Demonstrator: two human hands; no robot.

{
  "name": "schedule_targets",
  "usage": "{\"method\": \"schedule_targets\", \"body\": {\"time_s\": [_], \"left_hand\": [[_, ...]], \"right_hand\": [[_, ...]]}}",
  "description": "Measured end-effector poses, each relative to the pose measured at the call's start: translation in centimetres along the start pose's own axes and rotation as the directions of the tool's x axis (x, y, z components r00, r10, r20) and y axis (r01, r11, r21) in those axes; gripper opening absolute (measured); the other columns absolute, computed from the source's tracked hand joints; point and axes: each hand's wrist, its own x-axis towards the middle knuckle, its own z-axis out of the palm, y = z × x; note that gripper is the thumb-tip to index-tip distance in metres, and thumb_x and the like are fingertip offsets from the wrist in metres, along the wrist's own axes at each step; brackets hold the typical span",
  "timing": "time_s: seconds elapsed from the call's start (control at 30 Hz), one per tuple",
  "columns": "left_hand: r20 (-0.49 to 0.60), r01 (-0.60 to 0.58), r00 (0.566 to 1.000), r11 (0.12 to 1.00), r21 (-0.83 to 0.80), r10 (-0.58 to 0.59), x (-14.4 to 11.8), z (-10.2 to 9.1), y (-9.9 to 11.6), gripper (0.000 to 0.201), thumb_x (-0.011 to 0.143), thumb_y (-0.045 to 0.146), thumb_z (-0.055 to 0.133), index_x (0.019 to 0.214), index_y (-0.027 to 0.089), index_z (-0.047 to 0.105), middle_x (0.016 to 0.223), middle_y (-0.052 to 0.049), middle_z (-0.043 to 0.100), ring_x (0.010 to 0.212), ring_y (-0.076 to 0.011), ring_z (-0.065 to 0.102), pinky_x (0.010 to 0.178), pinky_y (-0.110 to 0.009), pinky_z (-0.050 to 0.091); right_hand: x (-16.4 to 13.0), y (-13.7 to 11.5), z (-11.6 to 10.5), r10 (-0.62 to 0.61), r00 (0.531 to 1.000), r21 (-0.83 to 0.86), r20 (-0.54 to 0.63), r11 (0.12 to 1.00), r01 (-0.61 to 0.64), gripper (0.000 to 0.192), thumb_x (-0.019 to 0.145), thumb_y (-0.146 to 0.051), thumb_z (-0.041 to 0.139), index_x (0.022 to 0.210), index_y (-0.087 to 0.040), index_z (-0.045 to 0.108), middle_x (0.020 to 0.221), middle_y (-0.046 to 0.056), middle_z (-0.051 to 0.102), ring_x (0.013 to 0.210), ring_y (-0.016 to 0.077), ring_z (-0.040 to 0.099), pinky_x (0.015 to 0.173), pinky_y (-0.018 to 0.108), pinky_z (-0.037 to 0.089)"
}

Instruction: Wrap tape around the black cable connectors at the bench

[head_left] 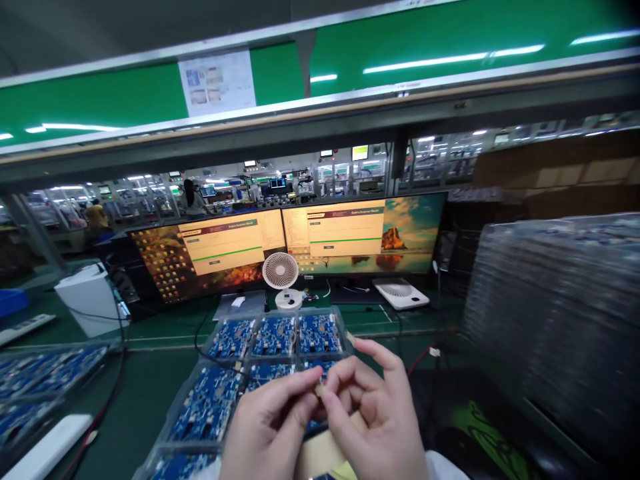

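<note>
My left hand (275, 423) and my right hand (373, 413) meet low in the middle of the head view. The fingertips of both hands pinch a small beige piece (320, 389), too small to name its kind. My right index finger is raised, with another small pale piece (351, 339) at its tip. Just beneath the hands shows a beige, yellow-edged thing (320, 453), mostly covered by them. Behind and to the left, a clear plastic tray (173, 423) bears several blue circuit boards (207, 403); my hands hide part of it.
Two monitors (365, 237) stand at the back, with a small white fan (281, 272) in front. Tall stacks of clear trays (540, 313) rise on the right. More circuit boards (45, 373) lie at the left, near a white bar (50, 447). A thin black cable (119, 373) crosses the green bench.
</note>
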Motion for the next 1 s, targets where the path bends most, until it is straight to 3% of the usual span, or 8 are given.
{"method": "schedule_targets", "body": {"time_s": [0.1, 0.33, 0.47, 0.53, 0.63, 0.7, 0.87, 1.0], "left_hand": [[0.016, 0.034, 0.999, 0.998, -0.045, -0.034, -0.1, 0.0, -0.2, 0.023, 0.072, 0.042, 0.074, 0.091, 0.03, 0.079, 0.089, -0.007, 0.079, 0.08, -0.0251, 0.074, 0.073, -0.029, 0.06], [0.048, 0.044, 0.998, 0.996, -0.072, -0.04, 0.6, -0.2, -0.7, 0.017, 0.078, 0.037, 0.068, 0.08, 0.022, 0.077, 0.081, -0.007, 0.077, 0.074, -0.0222, 0.072, 0.068, -0.027, 0.058], [-0.006, -0.051, 0.999, 0.996, -0.077, 0.05, 0.7, -0.1, -0.2, 0.015, 0.082, 0.032, 0.065, 0.077, 0.02, 0.073, 0.085, -0.006, 0.073, 0.082, -0.0204, 0.068, 0.074, -0.025, 0.054], [-0.054, -0.073, 0.996, 0.995, -0.069, 0.069, 0.8, -0.2, -0.1, 0.015, 0.082, 0.031, 0.065, 0.075, 0.02, 0.071, 0.078, -0.004, 0.07, 0.075, -0.0179, 0.065, 0.069, -0.023, 0.052], [-0.131, -0.016, 0.991, 0.994, -0.11, 0.001, 0.9, -0.1, -0.2, 0.013, 0.081, 0.032, 0.067, 0.078, 0.02, 0.07, 0.067, -0.001, 0.066, 0.064, -0.0149, 0.062, 0.061, -0.021, 0.051], [-0.149, 0.006, 0.988, 0.989, -0.147, -0.028, 0.9, 0.2, -0.4, 0.014, 0.079, 0.032, 0.069, 0.08, 0.019, 0.071, 0.067, 0.0, 0.066, 0.063, -0.0144, 0.062, 0.061, -0.021, 0.051], [-0.172, 0.032, 0.983, 0.974, -0.224, -0.072, 0.7, 0.3, -0.6, 0.021, 0.078, 0.028, 0.07, 0.098, 0.021, 0.072, 0.07, 0.002, 0.067, 0.064, -0.013, 0.065, 0.063, -0.021, 0.054], [-0.1, -0.026, 0.995, 0.988, -0.151, 0.011, 0.8, -0.1, -0.6, 0.007, 0.078, 0.025, 0.07, 0.083, 0.021, 0.074, 0.071, 0.001, 0.068, 0.062, -0.0121, 0.065, 0.06, -0.019, 0.054]], "right_hand": [[0.1, 0.0, -0.1, 0.004, 1.0, -0.03, -0.013, 1.0, -0.004, 0.051, 0.078, -0.02, 0.067, 0.12, -0.03, 0.04, 0.067, -0.007, 0.06, 0.05, 0.0075, 0.051, 0.051, 0.018, 0.042], [0.0, 0.3, 0.1, 0.024, 0.999, -0.052, 0.036, 0.998, -0.022, 0.049, 0.082, -0.022, 0.063, 0.125, -0.03, 0.041, 0.07, -0.005, 0.061, 0.055, 0.0109, 0.054, 0.053, 0.021, 0.043], [0.0, 0.4, -0.4, 0.018, 0.999, -0.089, 0.034, 0.996, -0.015, 0.048, 0.082, -0.02, 0.064, 0.124, -0.033, 0.046, 0.081, -0.004, 0.06, 0.053, 0.0089, 0.05, 0.052, 0.021, 0.042], [0.4, 0.3, -0.9, 0.008, 0.998, -0.098, 0.06, 0.995, -0.002, 0.036, 0.083, -0.021, 0.065, 0.115, -0.034, 0.055, 0.089, -0.003, 0.058, 0.052, 0.0068, 0.047, 0.051, 0.02, 0.04], [1.1, 0.0, -1.6, 0.002, 0.977, -0.075, 0.214, 0.997, 0.014, 0.003, 0.086, -0.025, 0.065, 0.086, -0.027, 0.067, 0.089, -0.001, 0.056, 0.057, 0.0082, 0.048, 0.052, 0.021, 0.041], [1.5, 0.0, -1.6, 0.03, 0.957, -0.032, 0.288, 0.999, -0.022, 0.01, 0.086, -0.026, 0.066, 0.076, -0.024, 0.068, 0.084, 0.001, 0.058, 0.064, 0.0116, 0.054, 0.056, 0.022, 0.044], [1.3, 0.6, -0.9, 0.111, 0.95, 0.123, 0.291, 0.981, -0.152, 0.012, 0.085, -0.029, 0.068, 0.075, -0.022, 0.068, 0.077, 0.0, 0.063, 0.073, 0.0142, 0.061, 0.067, 0.022, 0.05], [1.3, 1.0, -1.1, 0.175, 0.932, 0.138, 0.318, 0.964, -0.229, 0.013, 0.085, -0.03, 0.068, 0.076, -0.021, 0.066, 0.078, 0.0, 0.064, 0.068, 0.012, 0.058, 0.066, 0.021, 0.049]]}}
